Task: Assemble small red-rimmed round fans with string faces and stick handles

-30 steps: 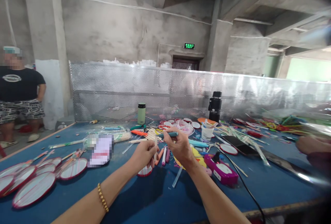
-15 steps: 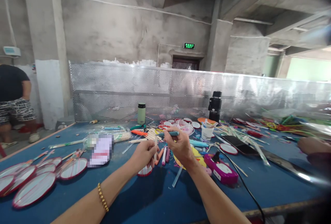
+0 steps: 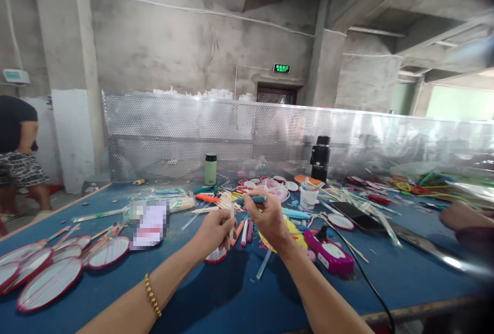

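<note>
While I'm watching thru the head cam, my left hand [image 3: 213, 231] is closing its fingers around a pale stick [image 3: 232, 219], holding it upright over the blue table [image 3: 239, 298], w/ a small red-rimmed round piece [image 3: 215, 256] showing just under the fist. My right hand [image 3: 266, 218] is clamping a teal pen-like tool [image 3: 254, 199] betw. thumb and fingers, tool lying roughly level, tip pointing left toward the stick's top end; can't tell if tip and stick are touching. Both hands are hovering close together above a clutter of markers [image 3: 245, 232] near table centre.

Left side of table is carrying a row of red-rimmed oval fans [image 3: 50, 282]. A magenta device [image 3: 330, 255] w/ a black cable [image 3: 366, 282] is sitting just right of my right forearm. Further back, a green flask [image 3: 210, 169], a black bottle [image 3: 321, 158] and a white cup [image 3: 309, 197] are standing in front of a perforated metal screen [image 3: 173, 133]. Another person [image 3: 17, 148] is standing at far left, and someone's hand [image 3: 463, 215] is resting at the right edge.
</note>
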Demonstrator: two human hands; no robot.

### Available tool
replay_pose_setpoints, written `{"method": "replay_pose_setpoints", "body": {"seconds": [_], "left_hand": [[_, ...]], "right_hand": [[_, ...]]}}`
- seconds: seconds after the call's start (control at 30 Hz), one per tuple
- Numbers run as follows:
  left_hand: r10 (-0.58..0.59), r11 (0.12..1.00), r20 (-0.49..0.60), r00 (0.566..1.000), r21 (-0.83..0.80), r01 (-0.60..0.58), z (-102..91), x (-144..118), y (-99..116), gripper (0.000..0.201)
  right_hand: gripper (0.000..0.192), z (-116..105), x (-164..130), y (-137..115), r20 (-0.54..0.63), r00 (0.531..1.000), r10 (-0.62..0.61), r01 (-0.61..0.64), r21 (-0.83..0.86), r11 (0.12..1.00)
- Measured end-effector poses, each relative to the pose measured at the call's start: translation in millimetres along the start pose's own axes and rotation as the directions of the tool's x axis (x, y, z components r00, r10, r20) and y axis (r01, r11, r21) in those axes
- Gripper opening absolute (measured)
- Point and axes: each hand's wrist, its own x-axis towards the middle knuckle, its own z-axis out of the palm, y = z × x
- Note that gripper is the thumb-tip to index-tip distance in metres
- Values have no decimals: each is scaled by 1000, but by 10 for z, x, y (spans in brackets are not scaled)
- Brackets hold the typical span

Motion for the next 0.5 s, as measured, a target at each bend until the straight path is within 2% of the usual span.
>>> {"method": "replay_pose_setpoints", "body": {"seconds": [0.5], "left_hand": [[-14,1000,1,1000,-7,14,-3,-7,19,14]], "right_hand": [[18,-2,-3,-10,1,1000,9,-9,8,1000]]}}
